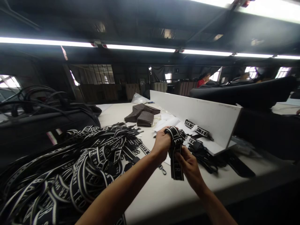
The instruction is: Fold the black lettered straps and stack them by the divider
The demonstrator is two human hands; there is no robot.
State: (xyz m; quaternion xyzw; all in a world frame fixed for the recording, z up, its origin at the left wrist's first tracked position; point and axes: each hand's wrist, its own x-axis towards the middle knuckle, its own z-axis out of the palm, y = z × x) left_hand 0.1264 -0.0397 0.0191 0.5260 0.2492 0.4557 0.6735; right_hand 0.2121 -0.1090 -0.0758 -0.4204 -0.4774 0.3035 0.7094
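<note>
A black webbing strap (176, 156) with white lettering and pale edge stripes is folded in loops between my two hands, above the table. My left hand (163, 140) is closed around the upper part of its loops. Lower down, my right hand (188, 162) pinches the strap from the right side, fingers and thumb pressed on it. A metal snap hook (162, 169) shows just below my left hand, over the table top. To the left spreads a big tangled pile of similar straps (93, 168). Folded straps (199, 129) lie beyond my right hand.
A white upright board (194, 109) stands on the pale table (150, 200). Brown folded pouches (145, 116) and white paper (167, 122) lie farther back. A dark phone-like slab (241, 164) is at right, black bags (70, 125) at left. A person in red (201, 82) is in the distance.
</note>
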